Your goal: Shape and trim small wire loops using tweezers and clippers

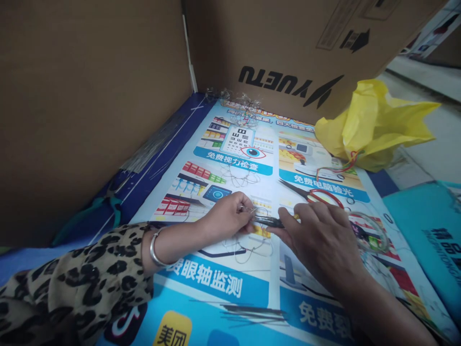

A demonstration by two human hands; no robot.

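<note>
My left hand (pixel 230 214) pinches a thin wire piece bent into several loops (pixel 248 252), which hangs below the fingers over the printed poster. My right hand (pixel 320 230) is closed around a pair of pliers (pixel 266 220), partly hidden by the palm. The dark jaws point left and meet the wire at my left fingertips. Whether they grip it tightly is too small to tell. Just beyond my right hand lie red-handled scissors (pixel 300 191), their blades pointing left. Another looped wire piece (pixel 239 175) rests on the poster beyond my left hand.
Cardboard panels (pixel 252 38) stand behind and left. Straight wires (pixel 154 139) and teal-handled pliers (pixel 115 209) lie at left. Short wires (pixel 252 312) lie in front; looped wire pieces (pixel 248 103) sit at the back. At right are a yellow bag (pixel 367 120), coil (pixel 382 235) and teal packet (pixel 425 230).
</note>
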